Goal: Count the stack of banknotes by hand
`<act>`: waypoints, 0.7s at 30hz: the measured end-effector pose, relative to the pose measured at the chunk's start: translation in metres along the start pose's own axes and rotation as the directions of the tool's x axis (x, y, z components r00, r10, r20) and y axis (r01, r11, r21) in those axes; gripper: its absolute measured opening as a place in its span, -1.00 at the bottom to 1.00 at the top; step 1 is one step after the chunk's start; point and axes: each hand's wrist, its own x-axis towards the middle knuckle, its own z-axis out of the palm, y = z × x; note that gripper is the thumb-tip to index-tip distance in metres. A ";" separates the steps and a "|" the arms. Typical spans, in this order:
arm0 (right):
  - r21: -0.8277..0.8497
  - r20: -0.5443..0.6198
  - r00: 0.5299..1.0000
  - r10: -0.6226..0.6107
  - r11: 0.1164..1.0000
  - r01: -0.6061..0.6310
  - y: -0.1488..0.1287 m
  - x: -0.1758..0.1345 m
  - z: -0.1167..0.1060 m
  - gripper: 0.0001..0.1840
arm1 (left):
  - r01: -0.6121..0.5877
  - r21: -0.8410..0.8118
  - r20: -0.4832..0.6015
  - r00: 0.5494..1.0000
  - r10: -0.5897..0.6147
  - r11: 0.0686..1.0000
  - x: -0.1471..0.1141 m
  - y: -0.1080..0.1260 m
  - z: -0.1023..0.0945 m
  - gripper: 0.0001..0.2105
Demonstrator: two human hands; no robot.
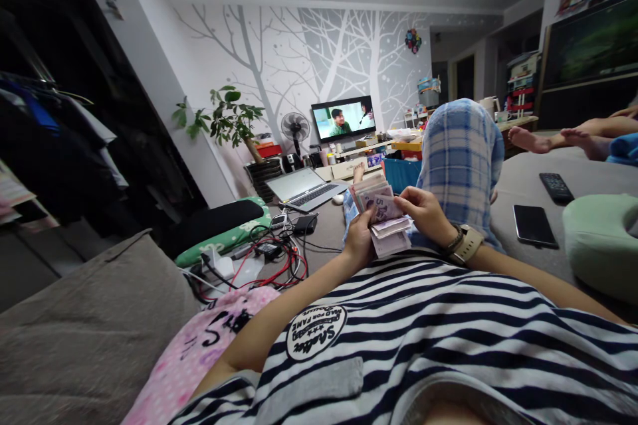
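A folded stack of banknotes (383, 207) is held above my lap, its lower ends bent toward me. My left hand (359, 238) grips the stack from the left, with the thumb across its front. At the stack's upper right edge, the thumb and fingers of my right hand (423, 211) pinch a purple note marked 5. A watch with a pale strap (469, 244) and a dark bracelet (455, 239) circle my right wrist. My raised knee in blue plaid trousers (461, 153) stands just beyond that hand.
Left of my lap are an open laptop (306, 189), a white mouse (338, 199) and tangled cables (286, 255). To the right lie a phone (535, 226), a remote (555, 187) and a green neck pillow (601, 246). Another person's feet (531, 140) rest farther right. A television (343, 118) plays ahead.
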 end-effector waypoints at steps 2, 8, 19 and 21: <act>0.011 0.005 1.000 -0.025 1.000 0.025 -0.002 -0.001 0.000 -0.50 | 0.027 -0.033 -0.006 1.000 -0.027 0.999 0.000 0.001 0.002 -0.75; 0.047 0.028 0.998 -0.064 0.997 0.062 -0.007 -0.005 0.001 -0.53 | 0.070 -0.031 0.005 0.998 -0.070 0.997 -0.001 0.005 0.003 -0.71; 0.057 0.037 0.997 -0.065 0.996 0.063 -0.011 -0.005 0.003 -0.51 | 0.041 0.009 0.018 0.999 -0.041 0.999 -0.002 0.004 0.002 -0.68; 0.065 0.043 0.997 -0.057 0.996 0.055 -0.010 -0.005 0.002 -0.50 | 0.044 0.015 0.025 0.999 -0.044 0.999 -0.003 0.005 0.003 -0.67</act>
